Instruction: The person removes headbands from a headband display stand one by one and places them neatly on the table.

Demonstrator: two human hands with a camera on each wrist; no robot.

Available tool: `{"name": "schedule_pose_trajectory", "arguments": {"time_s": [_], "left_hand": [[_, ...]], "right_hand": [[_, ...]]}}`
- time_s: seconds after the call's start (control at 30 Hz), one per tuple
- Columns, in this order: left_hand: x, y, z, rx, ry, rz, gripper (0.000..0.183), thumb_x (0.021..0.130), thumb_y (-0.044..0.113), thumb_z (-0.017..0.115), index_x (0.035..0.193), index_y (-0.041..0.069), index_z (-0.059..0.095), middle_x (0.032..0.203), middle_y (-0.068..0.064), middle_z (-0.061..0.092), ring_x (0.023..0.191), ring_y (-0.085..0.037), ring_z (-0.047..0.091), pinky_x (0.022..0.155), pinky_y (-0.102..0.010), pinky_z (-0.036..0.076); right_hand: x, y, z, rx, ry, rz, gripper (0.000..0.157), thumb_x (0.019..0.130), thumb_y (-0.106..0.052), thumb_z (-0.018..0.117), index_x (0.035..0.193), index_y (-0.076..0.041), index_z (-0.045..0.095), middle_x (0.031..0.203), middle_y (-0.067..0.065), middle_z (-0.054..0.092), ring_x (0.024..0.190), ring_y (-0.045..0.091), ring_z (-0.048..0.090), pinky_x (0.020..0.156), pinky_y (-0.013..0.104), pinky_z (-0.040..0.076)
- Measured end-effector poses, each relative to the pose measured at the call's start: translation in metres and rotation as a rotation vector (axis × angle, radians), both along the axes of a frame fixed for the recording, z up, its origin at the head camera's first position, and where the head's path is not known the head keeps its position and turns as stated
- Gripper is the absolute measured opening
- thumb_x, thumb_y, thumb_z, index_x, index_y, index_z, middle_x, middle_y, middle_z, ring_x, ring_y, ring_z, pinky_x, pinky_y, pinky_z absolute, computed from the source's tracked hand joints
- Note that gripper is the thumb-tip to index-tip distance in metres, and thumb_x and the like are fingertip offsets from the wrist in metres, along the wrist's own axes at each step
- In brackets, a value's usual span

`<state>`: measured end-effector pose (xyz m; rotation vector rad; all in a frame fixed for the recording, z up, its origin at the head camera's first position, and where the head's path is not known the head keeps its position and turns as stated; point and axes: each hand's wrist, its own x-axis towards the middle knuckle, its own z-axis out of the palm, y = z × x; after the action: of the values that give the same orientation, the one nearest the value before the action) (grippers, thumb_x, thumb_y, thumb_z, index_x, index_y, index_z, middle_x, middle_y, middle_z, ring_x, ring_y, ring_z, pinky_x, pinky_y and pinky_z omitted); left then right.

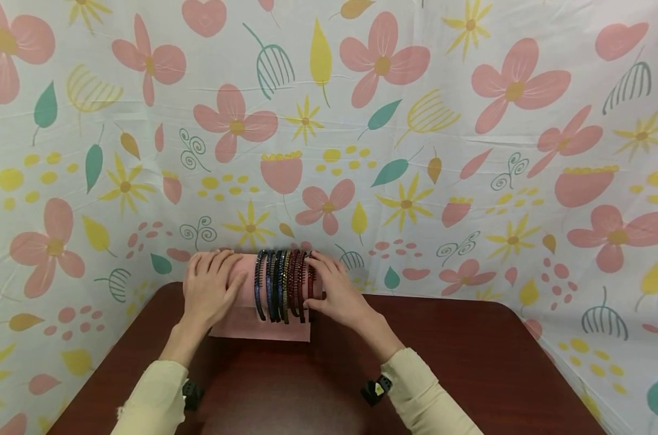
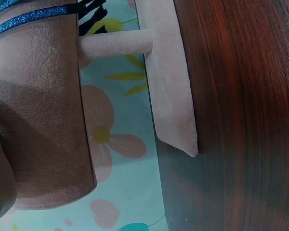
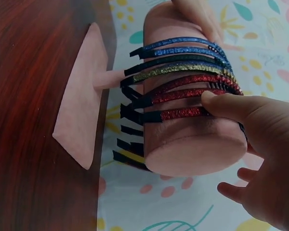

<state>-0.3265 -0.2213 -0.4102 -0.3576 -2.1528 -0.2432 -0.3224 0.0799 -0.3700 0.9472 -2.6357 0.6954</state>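
A pink plush headband holder [image 1: 241, 325] stands on the table, its thick padded roll [image 2: 43, 96] lying sideways on a short post. Several glittery headbands, among them a blue headband [image 3: 176, 42] and a gold headband [image 3: 171, 72], are hooked around the roll. My left hand [image 1: 211, 290] rests over the roll's left end, fingers draped across its top. At the right end, my right hand [image 1: 336, 296] holds the outermost red headband [image 3: 185, 113]. Its thumb presses the band's front in the right wrist view, while the index and middle fingertips are hidden behind the roll.
A dark reddish-brown table [image 1: 443, 356] carries the holder near its back edge. Behind it hangs a white cloth [image 1: 416, 151] printed with flowers and leaves. Dark wrist cameras [image 1: 374, 389] sit beneath both light sleeves.
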Motion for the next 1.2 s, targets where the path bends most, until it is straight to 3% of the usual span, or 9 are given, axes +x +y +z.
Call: {"name": "schedule_pose_trajectory", "arguments": {"time_s": [0.37,0.7,1.2], "left_hand": [[-0.001,-0.001,0.000,0.001,0.013,0.002,0.049,0.096,0.050,0.047,0.124,0.014,0.065,0.130,-0.011,0.062,0.124,-0.034,0.052,0.112,-0.054,0.028],[-0.002,0.000,0.001,-0.001,0.015,0.001,0.047,0.095,0.048,0.049,0.124,0.015,0.066,0.130,-0.011,0.063,0.124,-0.034,0.052,0.112,-0.054,0.028],[-0.001,0.000,0.000,0.005,0.011,0.005,0.049,0.096,0.049,0.047,0.125,0.014,0.065,0.130,-0.011,0.063,0.124,-0.035,0.051,0.113,-0.054,0.027]], "right_hand": [[-0.011,0.002,0.001,-0.011,-0.038,0.017,0.083,0.080,-0.034,0.083,0.147,-0.016,0.039,0.164,0.008,0.024,0.152,0.040,0.019,0.119,0.057,0.026],[-0.016,0.004,0.000,0.012,0.043,0.006,0.087,0.075,-0.040,0.086,0.145,-0.013,0.042,0.158,0.009,0.037,0.149,0.031,0.030,0.116,0.050,0.035],[-0.018,0.012,-0.003,-0.003,0.099,0.040,0.084,0.076,-0.041,0.085,0.145,-0.015,0.044,0.154,0.010,0.038,0.140,0.028,0.043,0.109,0.046,0.044]]}}
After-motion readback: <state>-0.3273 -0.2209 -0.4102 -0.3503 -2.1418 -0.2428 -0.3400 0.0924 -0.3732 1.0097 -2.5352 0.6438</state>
